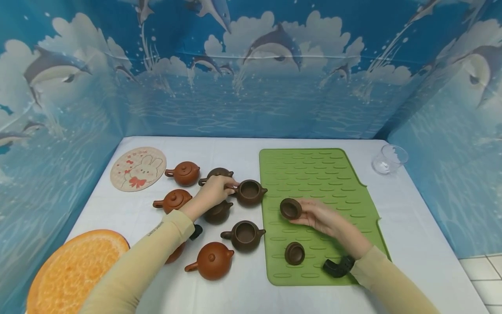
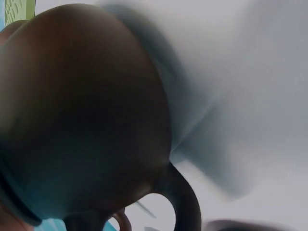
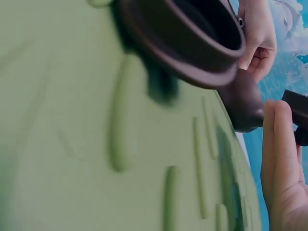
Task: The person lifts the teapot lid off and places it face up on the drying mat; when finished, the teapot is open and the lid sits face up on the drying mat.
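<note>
My left hand [image 1: 215,190] pinches the handle of a lidless dark brown teapot [image 1: 251,201], its spout pointing right toward the green mat. In my right hand [image 1: 319,217] is a small dark brown teapot lid [image 1: 291,209], hollow underside showing, held over the mat. A second dark lid [image 1: 295,253] lies on the mat below it, large in the right wrist view. Another lidless dark teapot [image 1: 244,246] stands nearer the front. A dark teapot body [image 2: 82,110] fills much of the left wrist view, where the left fingers are mostly hidden.
The green mat [image 1: 313,174] covers the right of the white table. Red-brown teapots [image 1: 213,261] and more dark ones [image 1: 218,213] stand at left. A bunny coaster [image 1: 139,169], an orange round pad [image 1: 78,270] and a clear glass [image 1: 389,159] lie near the edges.
</note>
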Tool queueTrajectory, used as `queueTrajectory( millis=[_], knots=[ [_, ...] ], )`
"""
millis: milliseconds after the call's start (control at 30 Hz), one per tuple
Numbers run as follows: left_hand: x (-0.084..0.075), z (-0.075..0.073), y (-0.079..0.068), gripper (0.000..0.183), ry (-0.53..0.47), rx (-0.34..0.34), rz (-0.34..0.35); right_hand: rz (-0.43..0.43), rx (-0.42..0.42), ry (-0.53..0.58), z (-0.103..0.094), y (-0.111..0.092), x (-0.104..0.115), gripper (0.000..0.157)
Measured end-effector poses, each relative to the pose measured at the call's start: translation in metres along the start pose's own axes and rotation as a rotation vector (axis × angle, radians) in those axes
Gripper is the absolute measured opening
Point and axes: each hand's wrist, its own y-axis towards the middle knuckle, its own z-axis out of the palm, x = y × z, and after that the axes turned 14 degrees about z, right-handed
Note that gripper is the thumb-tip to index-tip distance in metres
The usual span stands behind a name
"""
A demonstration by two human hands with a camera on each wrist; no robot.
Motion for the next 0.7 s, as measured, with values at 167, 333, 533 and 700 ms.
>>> queueTrajectory(
  millis=[167,333,533,700],
  knots=[
    [0.001,0.002,0.000,0.025,0.008,-0.020,0.032,0.004,0.011,0.068,-0.002,0.001,-0.006,0.048],
    [0.000,0.003,0.001,0.025,0.010,-0.021,0.033,-0.011,-0.058,-0.041,-0.001,0.000,-0.005,0.044],
    [0.000,0.002,0.000,0.025,0.001,-0.015,0.007,0.008,-0.338,-0.389,0.006,-0.003,-0.003,0.062],
    [0.001,0.002,0.000,0.025,0.001,-0.014,0.007,0.007,-0.488,-0.597,0.013,-0.004,-0.003,0.049]
  ],
)
